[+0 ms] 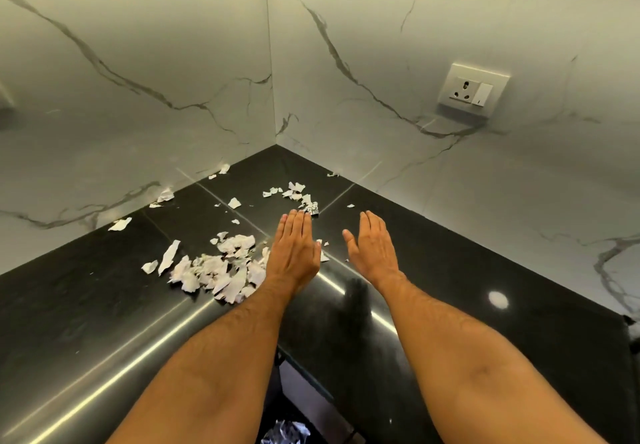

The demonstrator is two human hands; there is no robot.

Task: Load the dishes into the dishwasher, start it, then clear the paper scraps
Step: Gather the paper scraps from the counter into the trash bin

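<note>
Leftmost, loose scraps (pixel 120 224): a few single torn white pieces lie along the counter's left back edge, close under the marble wall.
Counter (pixel 86 305): black and glossy, running into an inner corner where two white veined walls meet.
Paper scraps, main heap (pixel 214 270): torn white pieces piled near the counter's front edge, just left of the left wrist and touching its side from this angle.
Left hand (pixel 294 246): flat, palm down, fingers straight and together, holding nothing; whether it presses the counter or floats just above it is unclear.
Back cluster (pixel 298 195): a smaller group of scraps towards the inner corner, right beyond the left fingertips, the nearest piece at their tips.
Small bits (pixel 323 255): a couple of pieces lie between the two hands.
Right hand (pixel 372 247): released, turned on its edge with the palm facing left, fingers straight, holding nothing.
Wall socket (pixel 472 88): white, with a switch, on the right wall above the counter.
Bottom edge: crumpled paper (pixel 285 433) shows below the counter's front edge, between the forearms.
</note>
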